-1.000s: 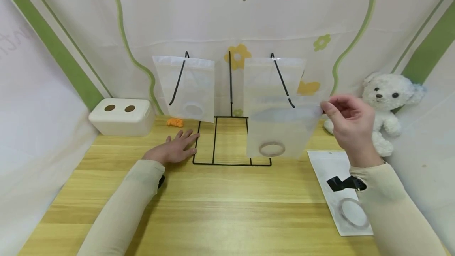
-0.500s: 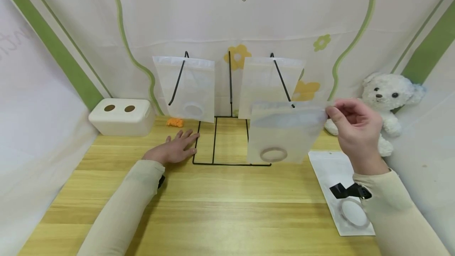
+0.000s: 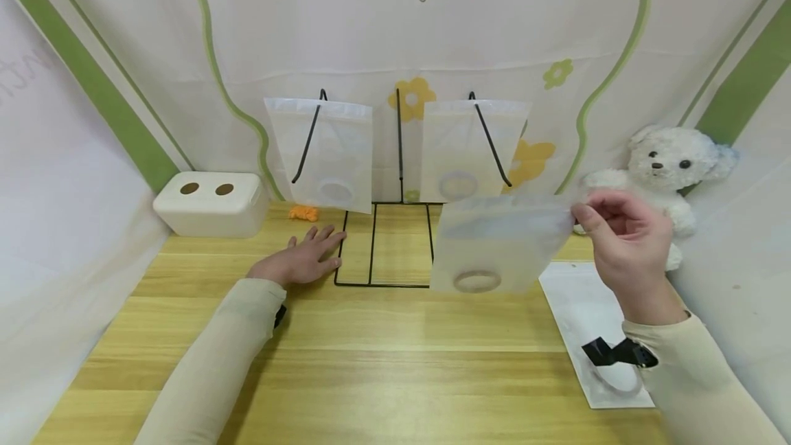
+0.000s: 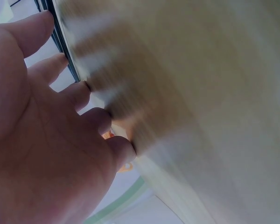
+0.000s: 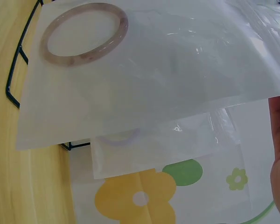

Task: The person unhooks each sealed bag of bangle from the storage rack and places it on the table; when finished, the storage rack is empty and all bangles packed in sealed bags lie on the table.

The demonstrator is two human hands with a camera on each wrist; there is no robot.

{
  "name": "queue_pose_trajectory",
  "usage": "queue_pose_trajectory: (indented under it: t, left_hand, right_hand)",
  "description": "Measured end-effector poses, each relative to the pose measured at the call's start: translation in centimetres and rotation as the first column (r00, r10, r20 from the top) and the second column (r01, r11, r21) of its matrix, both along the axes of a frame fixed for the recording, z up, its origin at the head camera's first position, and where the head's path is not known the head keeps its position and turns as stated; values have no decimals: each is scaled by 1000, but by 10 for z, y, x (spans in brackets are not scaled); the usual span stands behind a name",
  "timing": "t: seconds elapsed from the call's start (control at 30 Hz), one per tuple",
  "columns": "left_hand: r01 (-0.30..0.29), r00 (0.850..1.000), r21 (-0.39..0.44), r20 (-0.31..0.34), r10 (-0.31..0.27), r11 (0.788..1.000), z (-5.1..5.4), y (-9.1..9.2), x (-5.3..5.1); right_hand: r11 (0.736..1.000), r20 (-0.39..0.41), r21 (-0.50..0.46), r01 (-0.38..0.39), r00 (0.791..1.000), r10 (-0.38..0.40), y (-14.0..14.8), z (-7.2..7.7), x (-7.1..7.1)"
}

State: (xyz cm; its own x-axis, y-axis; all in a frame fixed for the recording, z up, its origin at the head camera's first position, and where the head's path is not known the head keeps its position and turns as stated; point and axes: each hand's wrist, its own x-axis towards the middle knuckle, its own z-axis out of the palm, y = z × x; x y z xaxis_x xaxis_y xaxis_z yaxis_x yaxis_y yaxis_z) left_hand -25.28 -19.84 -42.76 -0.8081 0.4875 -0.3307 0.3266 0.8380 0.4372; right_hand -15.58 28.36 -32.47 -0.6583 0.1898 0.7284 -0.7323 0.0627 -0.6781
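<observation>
My right hand [image 3: 630,246] pinches the upper right corner of a translucent zip bag [image 3: 503,246], which hangs tilted in front of the rack. Inside the bag lies a brownish bangle [image 5: 84,35], clearest in the right wrist view. Behind it, a second bag [image 3: 466,150] with a pale ring hangs on the right hook of a black wire rack [image 3: 373,246]. Another bag [image 3: 330,156] with a ring hangs on the left hook. My left hand [image 3: 303,256] rests on the table, fingers spread, with fingertips at the left side of the rack base.
A white bag [image 3: 581,314] with a ring lies on the wooden table [image 3: 395,362] at the right, partly under my right forearm. A white plush bear [image 3: 667,163] sits behind it. At the left are a white box [image 3: 210,204] with two holes and a small orange item [image 3: 303,213].
My right hand has moved right and down with its bag, drawing it off the right hook's tip. The bag behind now shows its ring. My left hand has stayed in place.
</observation>
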Motion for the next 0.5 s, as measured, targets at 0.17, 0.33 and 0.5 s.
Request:
queue_pose_trajectory:
  t: [0.17,0.33,0.5]
  left_hand:
    - [-3,1000,4,2,3,1000,2,-1,0]
    - [-2,1000,11,3,2,1000,2,-1,1]
    - [-3,1000,12,3,3,1000,1,-1,1]
  right_hand:
    - [1000,66,15,-21,998,19,2,-6,11]
    - [999,233,44,-18,973,8,4,-11,17]
    - [996,374,90,-20,927,-15,8,-24,11]
